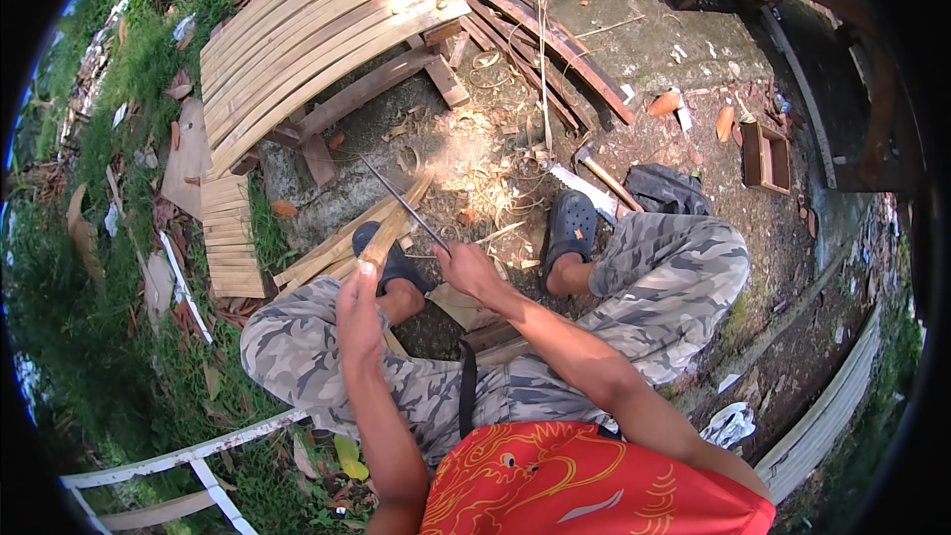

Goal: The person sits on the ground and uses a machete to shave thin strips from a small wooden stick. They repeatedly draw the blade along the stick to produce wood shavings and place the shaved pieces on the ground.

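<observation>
From my remote seat I am viewing two bare hands working on the near side of the slatted table (327, 45). The left hand (360, 315) is clasping a bamboo slat (390, 236) by its near end; that grip is closed around it, and the thumb is lying on top. The slat is slanting away from the body, on the near side of the table. The right hand (471, 270) is clenching the near end of a long, dark blade (414, 215); its grip is closed too, and the fingers are hiding the handle. The blade is crossing the slat, its far tip pointing toward the table; I am not managing to tell whether it is touching the wood. More strips (332, 248) are lying on the near side of the table, by the left sandal (401, 268). Just right of the table, boards (589, 84) are lying together. Nearer the body and farther right of the table, I am seeing a hammer (606, 176), a saw (584, 191) and a dark cloth (669, 188), while a wooden box (750, 159) is resting well right of it.
</observation>
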Demonstrator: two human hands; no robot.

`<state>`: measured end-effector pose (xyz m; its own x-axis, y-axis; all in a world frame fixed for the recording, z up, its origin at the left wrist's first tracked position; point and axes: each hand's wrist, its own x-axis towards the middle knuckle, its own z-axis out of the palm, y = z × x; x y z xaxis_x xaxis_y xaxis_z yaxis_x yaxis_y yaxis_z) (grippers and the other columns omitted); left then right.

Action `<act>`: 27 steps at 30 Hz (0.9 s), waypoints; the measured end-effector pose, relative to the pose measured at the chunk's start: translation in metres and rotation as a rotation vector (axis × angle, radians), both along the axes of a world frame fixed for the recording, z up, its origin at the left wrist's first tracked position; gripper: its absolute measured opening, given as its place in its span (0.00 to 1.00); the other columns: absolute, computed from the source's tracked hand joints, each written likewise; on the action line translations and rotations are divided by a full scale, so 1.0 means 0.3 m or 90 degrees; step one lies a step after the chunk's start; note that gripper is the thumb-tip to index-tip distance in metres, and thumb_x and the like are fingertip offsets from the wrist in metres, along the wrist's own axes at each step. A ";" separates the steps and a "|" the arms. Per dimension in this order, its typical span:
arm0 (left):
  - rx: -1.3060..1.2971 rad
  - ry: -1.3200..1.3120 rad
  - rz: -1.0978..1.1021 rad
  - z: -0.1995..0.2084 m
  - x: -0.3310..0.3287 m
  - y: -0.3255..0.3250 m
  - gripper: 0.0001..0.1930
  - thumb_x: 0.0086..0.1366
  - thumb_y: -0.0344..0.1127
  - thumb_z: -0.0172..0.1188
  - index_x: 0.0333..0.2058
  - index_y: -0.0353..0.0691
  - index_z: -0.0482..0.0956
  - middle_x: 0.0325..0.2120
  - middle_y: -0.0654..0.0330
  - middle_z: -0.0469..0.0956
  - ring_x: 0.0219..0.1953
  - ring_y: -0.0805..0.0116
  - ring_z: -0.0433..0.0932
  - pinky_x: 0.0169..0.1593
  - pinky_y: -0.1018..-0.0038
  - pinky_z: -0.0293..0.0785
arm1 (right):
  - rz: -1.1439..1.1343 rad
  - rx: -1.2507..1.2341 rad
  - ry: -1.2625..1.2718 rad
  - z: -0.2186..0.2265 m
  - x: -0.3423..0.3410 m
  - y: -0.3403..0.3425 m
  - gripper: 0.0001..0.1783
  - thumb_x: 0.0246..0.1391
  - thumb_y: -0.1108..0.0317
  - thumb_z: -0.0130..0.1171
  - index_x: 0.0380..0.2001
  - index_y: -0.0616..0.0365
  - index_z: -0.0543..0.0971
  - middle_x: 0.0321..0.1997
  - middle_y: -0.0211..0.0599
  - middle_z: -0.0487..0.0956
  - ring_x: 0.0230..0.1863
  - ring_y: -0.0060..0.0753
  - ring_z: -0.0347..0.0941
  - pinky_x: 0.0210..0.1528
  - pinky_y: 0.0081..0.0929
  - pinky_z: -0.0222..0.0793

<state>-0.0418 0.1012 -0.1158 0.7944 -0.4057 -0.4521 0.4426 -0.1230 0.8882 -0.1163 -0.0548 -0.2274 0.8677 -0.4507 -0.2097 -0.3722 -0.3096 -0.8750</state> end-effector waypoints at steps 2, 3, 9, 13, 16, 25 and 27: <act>-0.010 0.001 0.045 0.004 0.002 0.005 0.26 0.73 0.44 0.48 0.56 0.21 0.66 0.56 0.46 0.70 0.61 0.59 0.66 0.68 0.67 0.55 | -0.023 -0.062 0.033 -0.010 0.005 0.002 0.19 0.63 0.58 0.51 0.27 0.64 0.75 0.16 0.56 0.71 0.21 0.64 0.71 0.24 0.49 0.64; -0.011 -0.007 0.023 0.004 0.003 0.005 0.27 0.73 0.44 0.47 0.56 0.21 0.67 0.56 0.46 0.70 0.61 0.59 0.67 0.68 0.67 0.55 | -0.002 -0.022 -0.007 -0.011 0.006 0.006 0.20 0.63 0.57 0.51 0.27 0.65 0.75 0.17 0.57 0.72 0.22 0.65 0.71 0.25 0.50 0.65; 0.011 -0.027 -0.004 -0.001 0.007 0.020 0.28 0.73 0.46 0.48 0.56 0.22 0.67 0.55 0.46 0.71 0.61 0.60 0.67 0.68 0.65 0.55 | -0.026 0.020 -0.033 -0.007 0.013 0.014 0.21 0.63 0.56 0.50 0.26 0.65 0.74 0.19 0.59 0.73 0.26 0.67 0.72 0.28 0.53 0.67; 0.001 -0.025 0.007 -0.001 0.012 0.024 0.28 0.73 0.47 0.48 0.56 0.22 0.67 0.55 0.46 0.72 0.61 0.60 0.68 0.68 0.65 0.54 | 0.042 0.003 0.071 -0.013 0.024 0.010 0.20 0.62 0.56 0.50 0.28 0.65 0.76 0.22 0.63 0.75 0.29 0.68 0.73 0.32 0.55 0.68; 0.010 -0.017 0.008 0.000 0.009 0.029 0.28 0.73 0.47 0.47 0.56 0.22 0.67 0.55 0.46 0.72 0.61 0.60 0.68 0.68 0.65 0.53 | 0.006 0.040 -0.040 -0.026 0.029 0.014 0.23 0.63 0.54 0.48 0.29 0.66 0.76 0.22 0.62 0.75 0.29 0.68 0.74 0.32 0.55 0.69; -0.003 0.002 0.032 -0.006 0.018 0.044 0.27 0.73 0.45 0.49 0.55 0.21 0.68 0.55 0.47 0.72 0.59 0.63 0.69 0.66 0.70 0.58 | 0.124 -0.025 0.033 -0.052 0.034 0.012 0.24 0.62 0.53 0.47 0.30 0.65 0.80 0.26 0.67 0.77 0.33 0.67 0.76 0.38 0.54 0.71; -0.002 0.001 0.026 -0.007 0.016 0.046 0.28 0.72 0.45 0.49 0.55 0.21 0.68 0.55 0.47 0.71 0.60 0.62 0.69 0.66 0.70 0.57 | 0.119 -0.010 0.065 -0.062 0.044 0.001 0.24 0.63 0.53 0.46 0.31 0.65 0.80 0.27 0.67 0.77 0.34 0.67 0.76 0.39 0.54 0.71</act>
